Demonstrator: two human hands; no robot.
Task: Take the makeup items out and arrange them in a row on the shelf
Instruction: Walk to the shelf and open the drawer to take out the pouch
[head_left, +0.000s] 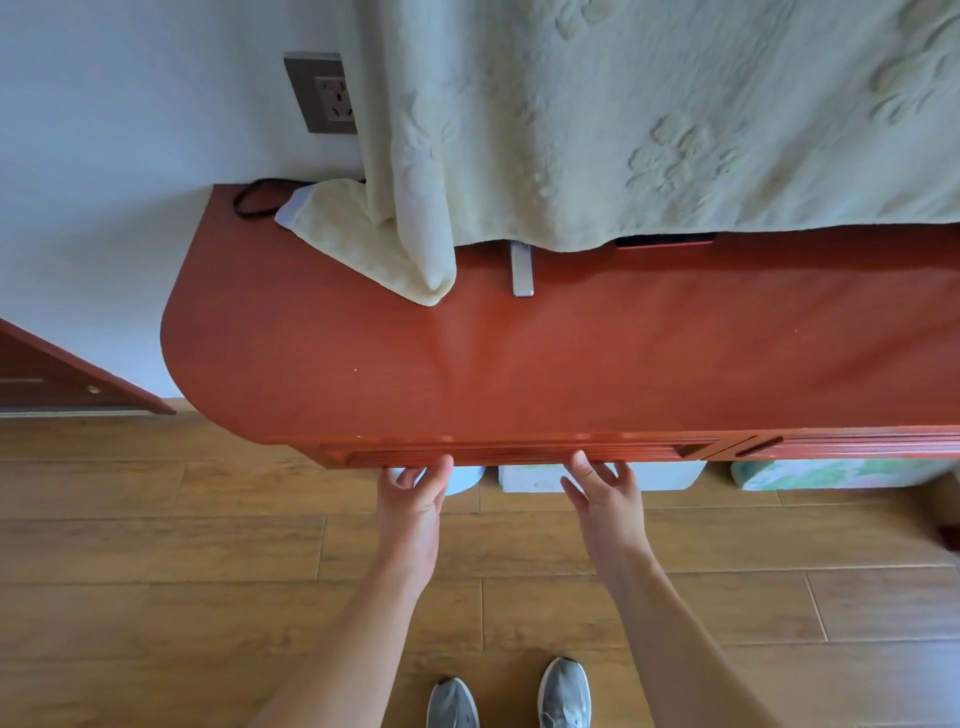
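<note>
The left hand (410, 501) and right hand (605, 499) grasp nothing, their loose fingertips equally near the closed drawer front (509, 452) at 12 o'clock, which runs 9-to-3; the makeup items are unseen, presumably inside.

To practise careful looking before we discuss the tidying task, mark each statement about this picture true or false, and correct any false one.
1. The left hand and right hand are both at the drawer front. True.
2. Makeup items stand in a row on the shelf. False: none is visible on it.
3. A cream cloth hangs down onto the back of the shelf. True.
4. A plug sits in the wall socket. False: nothing is plugged in.
5. The person is barefoot. False: they wear grey shoes.
</note>
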